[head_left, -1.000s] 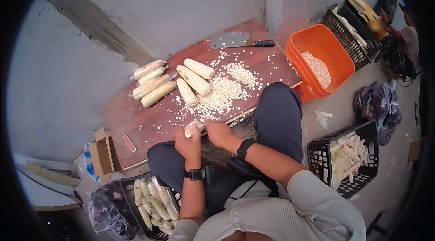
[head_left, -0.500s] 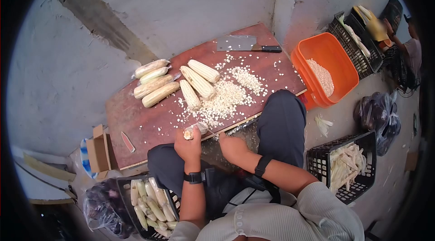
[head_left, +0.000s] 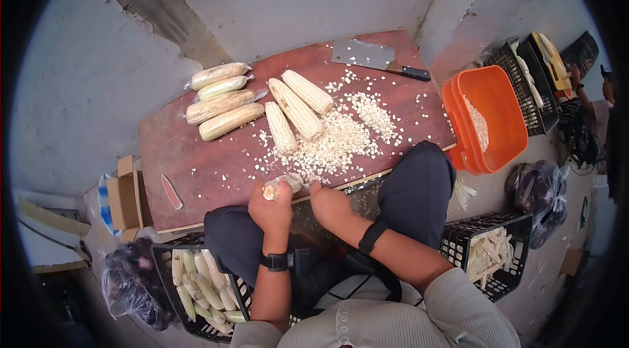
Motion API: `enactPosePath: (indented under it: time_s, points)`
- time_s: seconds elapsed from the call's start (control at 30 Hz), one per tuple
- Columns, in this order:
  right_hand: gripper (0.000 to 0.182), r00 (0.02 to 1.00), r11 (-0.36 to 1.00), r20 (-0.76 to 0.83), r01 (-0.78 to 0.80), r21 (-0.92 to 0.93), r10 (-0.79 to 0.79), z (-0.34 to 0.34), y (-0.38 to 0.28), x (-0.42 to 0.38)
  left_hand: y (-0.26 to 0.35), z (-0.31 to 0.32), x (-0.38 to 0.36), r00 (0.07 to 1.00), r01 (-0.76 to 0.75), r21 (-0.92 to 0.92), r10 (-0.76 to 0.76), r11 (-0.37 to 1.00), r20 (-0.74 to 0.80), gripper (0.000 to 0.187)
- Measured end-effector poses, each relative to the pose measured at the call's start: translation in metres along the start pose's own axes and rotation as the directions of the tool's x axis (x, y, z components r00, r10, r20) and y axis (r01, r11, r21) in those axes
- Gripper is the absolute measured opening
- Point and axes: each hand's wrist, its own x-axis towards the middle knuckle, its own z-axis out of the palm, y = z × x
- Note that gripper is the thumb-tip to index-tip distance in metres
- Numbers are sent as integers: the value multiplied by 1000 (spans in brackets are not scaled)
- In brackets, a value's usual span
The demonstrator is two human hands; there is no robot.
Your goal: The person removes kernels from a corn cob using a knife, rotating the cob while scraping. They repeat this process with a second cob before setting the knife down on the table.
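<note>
My left hand (head_left: 270, 209) is wrapped round a corn cob (head_left: 270, 191), its broken end facing me, at the table's near edge. Close by on the right, my right hand (head_left: 331, 208) is closed by the cob's other end; what it grips is hidden, though a thin edge shows between hand and cob. Just beyond lies a heap of loose white kernels (head_left: 337, 142) on the reddish table (head_left: 196, 168). Three husked ears of corn (head_left: 296, 109) rest against the heap. Several plastic-wrapped ears (head_left: 219, 97) lie to their left.
A cleaver (head_left: 363, 53) lies at the table's back. Right of the table stands an orange bucket (head_left: 491, 145) with kernels inside. Black crates hold husks and cobs (head_left: 490, 251) at right and wrapped corn (head_left: 206, 282) at left. Another person's arm (head_left: 583, 94) shows at far right.
The view has shifted a little. My right hand has come closer to my left hand and the cob. The cob is still held in my left hand.
</note>
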Motion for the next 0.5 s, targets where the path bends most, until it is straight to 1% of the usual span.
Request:
enactPosePath:
  time_s: [0.13, 0.23, 0.33, 0.4, 0.43, 0.5]
  points:
    - [12, 1000, 999, 5, 3, 40, -3, -3, 2, 7, 3, -2, 1, 997, 60, -29, -59, 998, 46, 35]
    - [15, 1000, 998, 20, 13, 58, -14, -4, -3, 13, 2, -5, -2, 999, 17, -85, -13, 996, 46, 34]
    - [17, 999, 995, 30, 38, 89, -41, -10, -8, 15, 2, -5, -11, 997, -49, 13, 50, 999, -56, 34]
    - [18, 997, 993, 33, 64, 100, -68, -11, -3, 13, 7, -5, -14, 992, -92, 71, 97, 993, -79, 32]
    - [19, 999, 990, -11, 46, 130, -45, -7, -5, 8, 9, -6, -14, 989, -108, 97, 117, 989, -91, 31]
    - [16, 999, 989, -38, -10, 145, 15, -4, -7, -5, 7, -3, -11, 988, -85, 63, 92, 994, -127, 32]
